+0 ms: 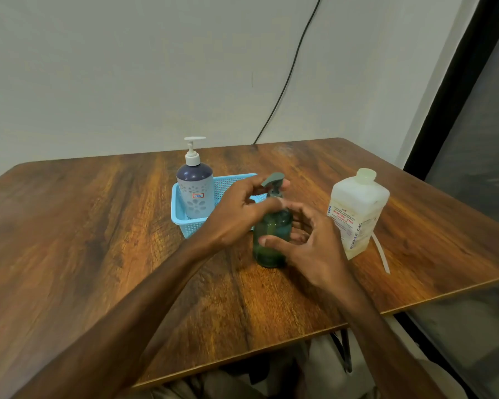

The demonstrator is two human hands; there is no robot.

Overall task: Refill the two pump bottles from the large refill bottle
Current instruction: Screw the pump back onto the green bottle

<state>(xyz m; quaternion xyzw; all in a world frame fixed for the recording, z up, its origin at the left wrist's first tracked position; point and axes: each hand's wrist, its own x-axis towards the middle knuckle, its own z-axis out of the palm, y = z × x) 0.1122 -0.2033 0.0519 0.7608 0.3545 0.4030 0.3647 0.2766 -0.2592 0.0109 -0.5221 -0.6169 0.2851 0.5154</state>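
On the desk [98,226] the right grip [314,249] curls round the upright green pump bottle [267,253], the left grip [236,214] just above pinches the neck of its pump [272,180], the capped refill bottle [357,214] stands just right of the right grip, and beyond the left grip a blue pump bottle [196,191] stands in a basket [180,217].

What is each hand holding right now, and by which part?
Both hold the translucent green pump bottle: the left hand grips the neck below its grey pump head, and the right hand wraps round its body.
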